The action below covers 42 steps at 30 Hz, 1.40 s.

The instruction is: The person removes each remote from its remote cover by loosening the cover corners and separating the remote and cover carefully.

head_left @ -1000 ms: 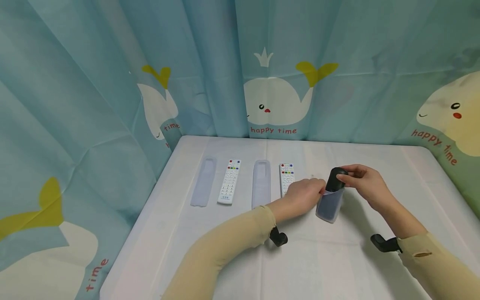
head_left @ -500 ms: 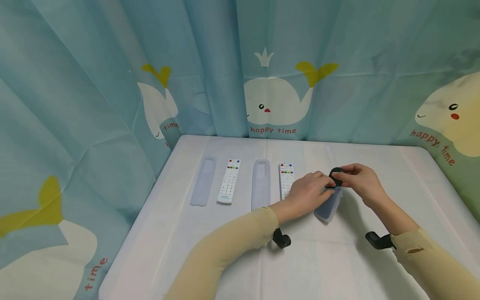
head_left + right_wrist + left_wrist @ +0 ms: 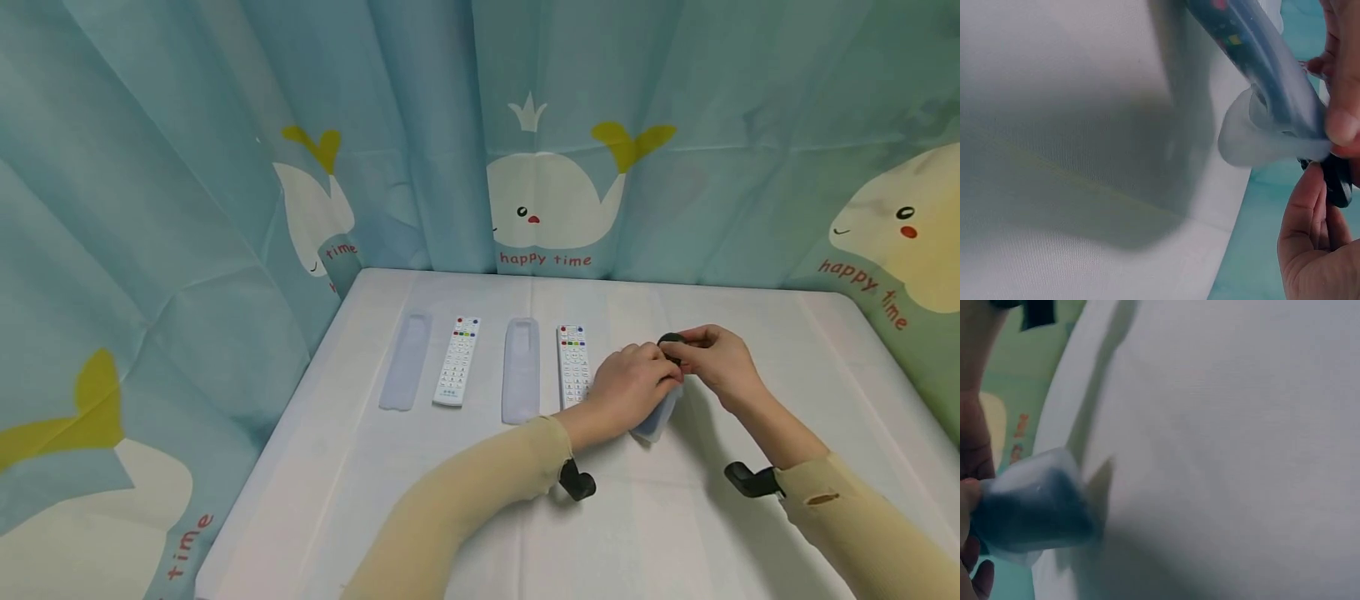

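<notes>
Between my two hands is a black remote control (image 3: 1339,178), most of its length inside a translucent silicone sleeve (image 3: 1300,100). Coloured buttons show through the sleeve in the right wrist view, where a loose flap of it hangs at the mouth. My left hand (image 3: 630,385) grips the sleeve near its opening. With thumb and fingers my right hand (image 3: 720,364) pinches the bare black end. The sleeve's closed end (image 3: 1035,509) points away from my hands in the left wrist view. Both hands hide much of the remote in the head view.
Left of my hands lie a white remote (image 3: 574,367), a flat translucent sleeve (image 3: 521,371), another white remote (image 3: 457,362) and a second flat sleeve (image 3: 406,362). All rest on a white-covered table (image 3: 637,533). A blue curtain (image 3: 420,167) hangs behind and at the sides.
The black remote has slid deeper into the sleeve, leaving only its tip bare. My left hand has moved right and up along the sleeve; my right hand has shifted slightly left.
</notes>
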Motion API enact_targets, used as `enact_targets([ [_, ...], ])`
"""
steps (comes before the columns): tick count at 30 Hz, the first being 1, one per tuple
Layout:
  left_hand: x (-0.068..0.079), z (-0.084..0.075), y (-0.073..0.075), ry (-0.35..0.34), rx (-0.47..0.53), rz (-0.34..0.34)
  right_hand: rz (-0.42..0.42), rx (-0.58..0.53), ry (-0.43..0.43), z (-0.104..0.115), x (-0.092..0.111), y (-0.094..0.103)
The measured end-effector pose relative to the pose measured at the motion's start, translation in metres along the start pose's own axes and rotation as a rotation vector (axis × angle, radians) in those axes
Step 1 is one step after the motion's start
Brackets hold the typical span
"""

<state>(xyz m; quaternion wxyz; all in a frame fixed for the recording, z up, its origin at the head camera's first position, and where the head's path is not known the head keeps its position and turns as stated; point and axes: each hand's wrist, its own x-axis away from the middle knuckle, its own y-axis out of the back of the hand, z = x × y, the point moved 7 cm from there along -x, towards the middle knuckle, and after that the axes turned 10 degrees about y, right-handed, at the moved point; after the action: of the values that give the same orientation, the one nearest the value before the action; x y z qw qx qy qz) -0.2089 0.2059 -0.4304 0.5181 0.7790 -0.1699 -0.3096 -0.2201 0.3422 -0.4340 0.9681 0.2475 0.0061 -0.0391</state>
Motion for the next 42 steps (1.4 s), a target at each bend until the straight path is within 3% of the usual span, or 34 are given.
enact_targets([
  [5, 0.011, -0.009, -0.008, -0.086, -0.121, -0.025, -0.015, 0.051, -0.001, 0.0, 0.001, 0.003],
  [8, 0.016, -0.01, -0.009, -0.103, -0.132, -0.053, -0.018, 0.058, 0.009, 0.001, 0.001, 0.004],
  [11, 0.018, -0.008, -0.009, -0.082, -0.105, -0.045, -0.005, 0.024, 0.029, 0.001, 0.001, 0.002],
  [18, 0.016, 0.004, -0.008, 0.024, 0.068, 0.13, 0.071, -0.07, 0.068, -0.002, 0.003, -0.002],
  [21, 0.013, 0.016, -0.004, 0.078, 0.118, 0.16, 0.085, -0.072, 0.07, -0.005, 0.004, 0.0],
  [25, 0.01, 0.031, -0.001, 0.126, 0.021, 0.149, 0.089, -0.062, 0.067, -0.008, 0.005, 0.004],
  [28, 0.008, 0.037, -0.002, 0.123, -0.086, 0.156, 0.095, -0.062, 0.066, -0.009, 0.006, 0.005],
  [34, 0.005, 0.034, -0.006, 0.077, -0.213, 0.13, 0.11, -0.096, 0.068, -0.009, 0.008, 0.004],
  [42, 0.003, 0.029, -0.007, 0.045, -0.264, 0.085, 0.101, -0.145, 0.076, -0.01, 0.01, 0.004],
])
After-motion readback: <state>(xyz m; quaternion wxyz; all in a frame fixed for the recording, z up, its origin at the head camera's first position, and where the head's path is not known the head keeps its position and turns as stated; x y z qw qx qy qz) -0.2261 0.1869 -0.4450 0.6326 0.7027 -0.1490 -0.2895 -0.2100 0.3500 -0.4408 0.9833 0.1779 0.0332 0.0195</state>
